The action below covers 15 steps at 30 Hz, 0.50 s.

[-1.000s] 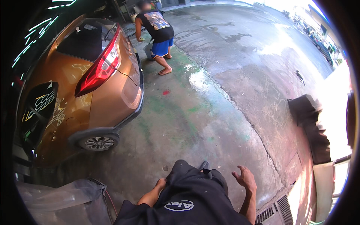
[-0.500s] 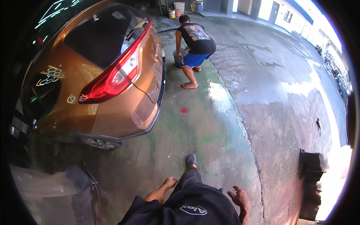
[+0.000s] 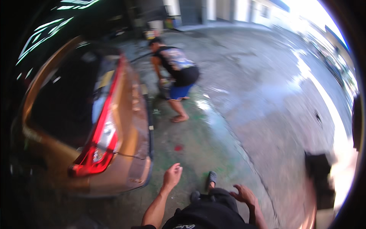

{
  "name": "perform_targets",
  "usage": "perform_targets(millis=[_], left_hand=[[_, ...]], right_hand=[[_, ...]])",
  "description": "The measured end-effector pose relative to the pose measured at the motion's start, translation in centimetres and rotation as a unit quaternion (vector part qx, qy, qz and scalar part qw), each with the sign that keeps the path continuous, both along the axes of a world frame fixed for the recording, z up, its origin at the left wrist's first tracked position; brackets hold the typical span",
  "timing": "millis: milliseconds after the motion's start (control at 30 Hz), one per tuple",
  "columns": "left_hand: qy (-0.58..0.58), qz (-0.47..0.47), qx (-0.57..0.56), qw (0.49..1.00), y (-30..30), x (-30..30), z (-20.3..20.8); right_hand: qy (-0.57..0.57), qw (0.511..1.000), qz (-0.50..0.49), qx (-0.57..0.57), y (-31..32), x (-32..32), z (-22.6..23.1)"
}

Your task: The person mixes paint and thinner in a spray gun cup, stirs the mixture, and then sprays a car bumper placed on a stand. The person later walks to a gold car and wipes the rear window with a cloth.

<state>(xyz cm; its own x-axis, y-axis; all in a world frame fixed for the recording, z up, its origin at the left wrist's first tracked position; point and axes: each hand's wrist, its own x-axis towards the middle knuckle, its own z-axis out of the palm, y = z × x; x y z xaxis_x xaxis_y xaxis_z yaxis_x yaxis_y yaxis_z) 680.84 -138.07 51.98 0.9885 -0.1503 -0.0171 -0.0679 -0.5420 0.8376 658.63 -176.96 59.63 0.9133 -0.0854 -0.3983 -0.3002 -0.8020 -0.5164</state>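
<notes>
My left hand (image 3: 172,176) is raised in front of me over the wet floor, loosely open and holding nothing. To its left stands an orange-brown car (image 3: 131,162), rear end toward me, with a long red and clear tail light (image 3: 100,150). A gap of floor separates the hand from the car. My right hand (image 3: 244,194) hangs beside my right thigh, fingers spread and nothing in them. Beyond the car's rear corner a person (image 3: 177,68) in a dark sleeveless top and blue shorts bends low; what that person handles is too blurred to name.
The concrete floor (image 3: 263,118) is wet and shiny, with a long crack running through it. My shoe (image 3: 212,177) shows ahead of me. At the right edge stands a dark boxy object (image 3: 319,171). Containers (image 3: 155,26) and a building wall stand at the back.
I have stepped forward, so the car and the bending person are nearer and farther left in view. My left hand has swung up and forward, its fingers loosening. Motion blurs the view.
</notes>
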Motion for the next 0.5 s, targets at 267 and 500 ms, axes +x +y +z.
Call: perform_targets(millis=[267, 500], left_hand=[[-0.43, 0.137, 0.232, 0.862, 6.0, 15.8, 25.6], [-0.463, 0.338, 0.312, 0.757, 15.6, 23.8, 40.1]], right_hand=[[0.064, 0.975, 0.211, -0.013, -4.5, 19.1, -6.9], [0.01, 0.972, 0.234, -0.033, -6.0, 37.2, 0.8]])
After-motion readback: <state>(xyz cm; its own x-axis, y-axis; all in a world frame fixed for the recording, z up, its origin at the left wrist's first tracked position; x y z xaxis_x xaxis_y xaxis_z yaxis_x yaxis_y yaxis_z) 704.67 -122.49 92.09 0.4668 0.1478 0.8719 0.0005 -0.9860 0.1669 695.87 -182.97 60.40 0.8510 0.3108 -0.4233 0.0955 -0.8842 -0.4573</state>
